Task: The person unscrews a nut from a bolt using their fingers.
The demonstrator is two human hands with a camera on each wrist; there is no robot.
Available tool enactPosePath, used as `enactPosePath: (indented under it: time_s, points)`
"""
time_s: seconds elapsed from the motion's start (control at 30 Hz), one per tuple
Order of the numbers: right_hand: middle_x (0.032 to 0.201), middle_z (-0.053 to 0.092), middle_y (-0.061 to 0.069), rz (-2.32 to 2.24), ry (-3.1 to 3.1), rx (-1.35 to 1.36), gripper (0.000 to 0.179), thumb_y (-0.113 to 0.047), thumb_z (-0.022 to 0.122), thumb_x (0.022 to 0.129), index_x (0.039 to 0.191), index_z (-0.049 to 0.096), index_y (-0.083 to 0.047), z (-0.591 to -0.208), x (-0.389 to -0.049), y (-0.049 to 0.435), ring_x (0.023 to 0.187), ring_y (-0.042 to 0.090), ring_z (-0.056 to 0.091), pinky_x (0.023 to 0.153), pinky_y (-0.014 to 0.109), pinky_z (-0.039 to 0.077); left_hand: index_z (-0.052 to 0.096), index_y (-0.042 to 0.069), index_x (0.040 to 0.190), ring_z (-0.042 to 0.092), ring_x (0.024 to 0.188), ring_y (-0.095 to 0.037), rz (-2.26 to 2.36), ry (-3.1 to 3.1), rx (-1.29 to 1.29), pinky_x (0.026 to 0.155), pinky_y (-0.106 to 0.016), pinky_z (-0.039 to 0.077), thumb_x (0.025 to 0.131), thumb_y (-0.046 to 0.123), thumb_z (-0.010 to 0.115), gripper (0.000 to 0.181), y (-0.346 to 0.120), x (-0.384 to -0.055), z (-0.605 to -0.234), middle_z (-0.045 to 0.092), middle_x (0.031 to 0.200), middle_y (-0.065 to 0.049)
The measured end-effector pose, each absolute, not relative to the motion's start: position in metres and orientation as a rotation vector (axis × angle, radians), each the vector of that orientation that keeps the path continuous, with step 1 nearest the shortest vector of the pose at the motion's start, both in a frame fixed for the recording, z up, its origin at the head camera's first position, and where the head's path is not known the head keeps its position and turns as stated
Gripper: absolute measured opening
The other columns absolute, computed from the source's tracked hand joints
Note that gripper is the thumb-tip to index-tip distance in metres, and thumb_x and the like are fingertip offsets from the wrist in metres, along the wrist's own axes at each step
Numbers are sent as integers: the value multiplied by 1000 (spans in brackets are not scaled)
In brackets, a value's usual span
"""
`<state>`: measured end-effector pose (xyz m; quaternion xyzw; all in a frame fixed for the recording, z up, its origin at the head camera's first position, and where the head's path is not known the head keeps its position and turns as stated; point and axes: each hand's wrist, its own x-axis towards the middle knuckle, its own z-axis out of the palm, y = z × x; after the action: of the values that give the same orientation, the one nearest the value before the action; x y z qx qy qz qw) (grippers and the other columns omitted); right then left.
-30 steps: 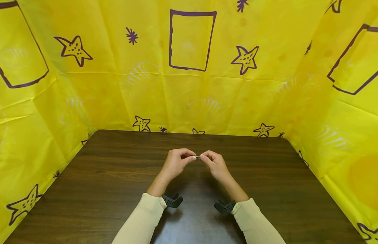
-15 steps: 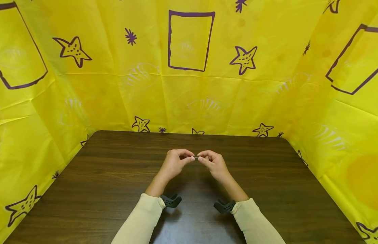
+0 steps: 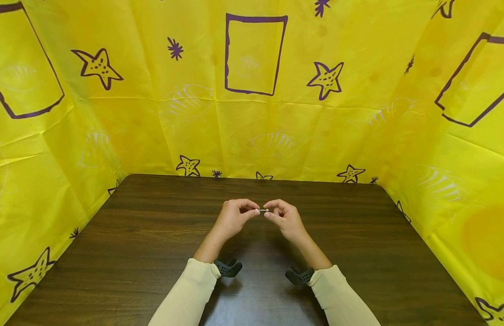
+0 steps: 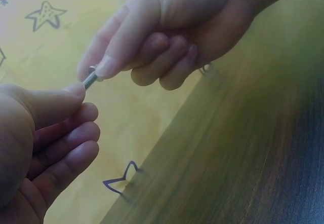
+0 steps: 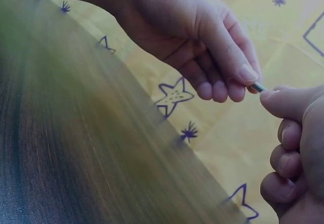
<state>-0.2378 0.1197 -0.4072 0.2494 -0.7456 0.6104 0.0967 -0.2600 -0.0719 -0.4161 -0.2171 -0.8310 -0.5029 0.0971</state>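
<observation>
A small metal bolt (image 3: 262, 210) with a threaded shank (image 4: 89, 80) spans the short gap between both hands, held above the table. My left hand (image 3: 232, 218) pinches one end between thumb and index finger; that end is covered by the fingertips. On the other end sits what looks like a nut (image 3: 267, 210), with the thumb and index finger of my right hand (image 3: 289, 222) around it. In the left wrist view the right thumb partly hides this nut. The right wrist view shows only a short piece of shank (image 5: 258, 87) between the fingertips.
The dark wood-grain table (image 3: 154, 253) lies beneath both hands. A yellow cloth (image 3: 260, 117) with purple starfish and frame drawings hangs around its back and sides. Dark bands (image 3: 229, 268) are worn on both wrists, next to light sleeves.
The right thumb and index finger have spread a little at the bolt's end, so more of the bolt and the nut shows. The left hand has hardly moved.
</observation>
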Motion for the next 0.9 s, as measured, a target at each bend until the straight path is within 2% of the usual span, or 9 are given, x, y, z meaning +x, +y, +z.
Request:
enactPosePath:
  time_s: [0.23, 0.43, 0.5, 0.63, 0.77, 0.9]
  points:
    - [56, 39, 4, 1817, -2204, 740, 16, 12, 67, 84, 100, 63, 13, -409, -240, 120, 49, 4, 34, 48, 20, 27, 76, 14, 89, 63, 76, -10, -1476, -2459, -654, 69, -30, 52, 86, 14, 76, 3, -72, -261, -417, 70, 83, 9]
    - [57, 41, 3, 1838, -2212, 769, 27, 9, 68, 85, 111, 61, 12, -410, -241, 121, 50, 5, 34, 49, 20, 28, 76, 14, 90, 63, 77, -10, -1463, -2461, -659, 69, -30, 52, 86, 14, 75, 4, -72, -260, -417, 70, 84, 7]
    - [58, 41, 2, 1836, -2235, 766, 26, 6, 68, 87, 112, 61, 12, -410, -241, 121, 50, 5, 35, 49, 21, 29, 76, 14, 90, 63, 77, -10, -1462, -2463, -660, 69, -30, 52, 86, 14, 75, 4, -72, -260, -417, 70, 84, 8]
    - [56, 42, -1, 1859, -2301, 702, 17, -4, 60, 96, 101, 64, 12, -408, -240, 120, 49, 7, 36, 48, 22, 31, 76, 15, 90, 62, 75, -10, -1471, -2457, -664, 68, -30, 52, 86, 14, 76, 4, -72, -260, -417, 70, 83, 8]
    - [52, 39, -2, 1870, -2359, 635, 33, -11, 49, 103, 87, 64, 13, -408, -239, 121, 46, 7, 33, 47, 22, 29, 76, 13, 90, 63, 74, -10, -1470, -2444, -683, 68, -29, 52, 86, 13, 76, 4, -71, -260, -418, 70, 83, 7]
    - [48, 36, -3, 1820, -2412, 602, 45, -16, 42, 106, 80, 66, 12, -408, -238, 121, 43, 5, 29, 45, 22, 26, 76, 10, 92, 63, 76, -10, -1455, -2437, -711, 69, -29, 52, 86, 13, 75, 7, -71, -259, -418, 71, 84, 6]
